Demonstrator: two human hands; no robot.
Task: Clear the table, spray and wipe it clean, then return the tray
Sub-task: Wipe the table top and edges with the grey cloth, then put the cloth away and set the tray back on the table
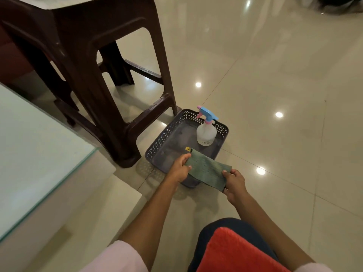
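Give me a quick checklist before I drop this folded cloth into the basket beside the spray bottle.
1. Green cloth held at both ends: ok, left hand and right hand each pinch an end.
2. Cloth folded: ok.
3. Cloth over the grey basket: ok, though its right end overhangs the near rim.
4. Free space on the basket floor: ok.
5. Spray bottle upright in the far corner: ok.
6. Bottle nozzle closed: cannot tell.
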